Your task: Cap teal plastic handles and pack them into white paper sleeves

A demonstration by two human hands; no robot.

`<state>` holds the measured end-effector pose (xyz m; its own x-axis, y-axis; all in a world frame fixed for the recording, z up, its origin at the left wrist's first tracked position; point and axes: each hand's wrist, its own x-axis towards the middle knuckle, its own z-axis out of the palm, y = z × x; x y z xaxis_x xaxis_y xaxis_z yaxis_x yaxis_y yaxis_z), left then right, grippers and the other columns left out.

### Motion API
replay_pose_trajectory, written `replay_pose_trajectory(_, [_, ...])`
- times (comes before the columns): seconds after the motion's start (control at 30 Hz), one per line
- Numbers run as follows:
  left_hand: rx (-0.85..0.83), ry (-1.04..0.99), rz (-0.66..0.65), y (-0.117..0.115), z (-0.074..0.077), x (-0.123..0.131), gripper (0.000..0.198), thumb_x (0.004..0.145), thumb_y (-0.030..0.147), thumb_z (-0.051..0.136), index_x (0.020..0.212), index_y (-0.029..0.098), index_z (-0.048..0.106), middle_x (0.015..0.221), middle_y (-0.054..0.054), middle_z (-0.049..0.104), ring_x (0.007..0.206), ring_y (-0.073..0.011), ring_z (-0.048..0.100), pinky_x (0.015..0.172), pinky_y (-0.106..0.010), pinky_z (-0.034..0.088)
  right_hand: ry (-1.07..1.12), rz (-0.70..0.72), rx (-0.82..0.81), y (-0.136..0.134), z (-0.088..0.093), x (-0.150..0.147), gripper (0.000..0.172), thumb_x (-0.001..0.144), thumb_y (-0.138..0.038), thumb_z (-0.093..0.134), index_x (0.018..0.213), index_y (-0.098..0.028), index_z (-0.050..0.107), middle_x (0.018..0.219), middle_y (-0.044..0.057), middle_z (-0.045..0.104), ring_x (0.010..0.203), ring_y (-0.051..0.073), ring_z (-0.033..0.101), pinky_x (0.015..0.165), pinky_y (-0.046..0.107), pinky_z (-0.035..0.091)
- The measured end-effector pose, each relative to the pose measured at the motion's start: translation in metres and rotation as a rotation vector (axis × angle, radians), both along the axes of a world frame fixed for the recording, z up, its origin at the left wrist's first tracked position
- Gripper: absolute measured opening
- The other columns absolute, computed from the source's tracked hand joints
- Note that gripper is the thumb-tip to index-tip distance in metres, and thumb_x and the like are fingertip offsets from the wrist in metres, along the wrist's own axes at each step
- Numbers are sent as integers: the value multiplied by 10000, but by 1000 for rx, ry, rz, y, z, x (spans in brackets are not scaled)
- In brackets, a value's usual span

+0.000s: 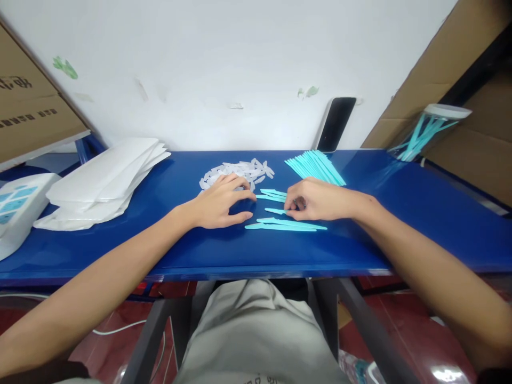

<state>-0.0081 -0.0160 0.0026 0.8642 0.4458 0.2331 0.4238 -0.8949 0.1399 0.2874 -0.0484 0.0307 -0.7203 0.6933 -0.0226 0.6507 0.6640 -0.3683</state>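
1. Two bare hands work at the middle of a blue table (420, 213), close together and just apart.
2. The left hand (222, 202) lies palm down with its fingers curved. Its fingertips are at the near edge of a pile of small clear pieces (240, 172). Whether it grips one of them I cannot tell, as the fingers hide what is under them.
3. The right hand (316, 200) is pinched shut, thumb against fingertips, on one of the loose sticks (286, 225), whose pale green tip pokes out to the left.
4. The other loose sticks lie flat between and just in front of the hands, a few far and two long ones near.
5. A neat fan of sticks (316, 166) of the same colour lies farther back on the right, just beyond the right hand.
6. Judging by the layout, the work is partway. The fan looks sorted, while only a handful of sticks are loose by the hands and the clear pile is large, so plenty seems left.
7. A stack of white bags (104, 184) sits at the far left, with a white box (20, 208) beside it at the table's edge.
8. A phone (336, 124) leans on the wall at the far side.
9. A clear jar (428, 130) at the far right holds more sticks.
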Motion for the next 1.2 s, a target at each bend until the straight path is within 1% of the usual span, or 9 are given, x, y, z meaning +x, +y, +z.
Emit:
replay_pose_trajectory(0.13, [-14, 7, -23, 0, -1, 1, 521, 976, 603, 572, 1332, 229, 642, 1305, -139, 581, 1213, -333, 503, 1059, -514, 388, 13, 24, 74, -1, -2, -3, 170, 855, -209, 621, 837, -187, 789, 839, 49, 764, 698, 174, 660, 677, 293, 486])
replay_pose_trajectory(0.3, [45, 14, -32, -5, -5, 5, 605, 956, 642, 591, 1413, 246, 582, 1369, -160, 550, 1242, -352, 504, 1061, -537, 400, 129, -19, -1, -1, -5, -4, 223, 909, -271, 624, 1008, -171, 797, 898, 57, 791, 748, 179, 697, 699, 283, 508])
replay_pose_trajectory(0.43, [85, 5, -2, -8, -8, 9, 594, 1005, 605, 531, 1459, 221, 533, 1462, -198, 501, 1317, -377, 499, 1098, -569, 395, 132, 3, 2, 3, -8, -4, 243, 944, -321, 606, 918, -169, 794, 909, 63, 776, 749, 174, 675, 698, 288, 496])
replay_pose_trajectory(0.57, [124, -27, -56, -12, -10, 14, 549, 1031, 545, 517, 1453, 196, 537, 1511, -229, 472, 1367, -397, 488, 1117, -594, 400, 127, -6, 13, 4, -7, -3, 270, 958, -367, 607, 932, -172, 791, 892, 60, 764, 741, 170, 657, 678, 288, 473])
replay_pose_trajectory(0.7, [113, -14, -82, -14, -12, 18, 469, 1051, 463, 500, 1434, 200, 559, 1535, -240, 455, 1405, -413, 470, 1111, -611, 419, 107, -10, -89, 2, -3, -2, 349, 927, -509, 675, 966, -179, 782, 751, 26, 720, 639, 157, 626, 607, 280, 442])
replay_pose_trajectory(0.77, [97, 0, -72, -14, -12, 18, 463, 1059, 450, 484, 1440, 197, 555, 1547, -246, 438, 1425, -414, 452, 1113, -616, 421, 94, -4, -120, 1, -2, -2, 411, 901, -560, 701, 1012, -172, 782, 748, 24, 715, 635, 161, 628, 601, 284, 442])
replay_pose_trajectory(0.87, [78, -12, -60, -14, -13, 18, 459, 1065, 449, 468, 1448, 207, 546, 1551, -240, 435, 1434, -402, 442, 1116, -614, 421, 60, 24, -50, -1, -2, -3, 439, 891, -573, 712, 1035, -165, 789, 850, 57, 738, 718, 186, 651, 650, 303, 458])
replay_pose_trajectory(0.97, [61, -38, -49, -13, -14, 18, 449, 1065, 449, 467, 1438, 214, 553, 1540, -227, 449, 1426, -389, 449, 1122, -604, 417, 22, 48, 42, -3, -4, -5, 364, 956, -488, 646, 1045, -171, 802, 933, 80, 745, 775, 199, 658, 689, 314, 452])
replay_pose_trajectory(1.2, [22, -41, 39, -9, -15, 16, 464, 1049, 444, 480, 1442, 207, 546, 1542, -223, 430, 1410, -396, 433, 1137, -637, 367, 1, 42, 124, -2, -13, -11, 330, 1016, -407, 567, 1087, -191, 805, 945, 83, 719, 800, 204, 648, 708, 318, 431])
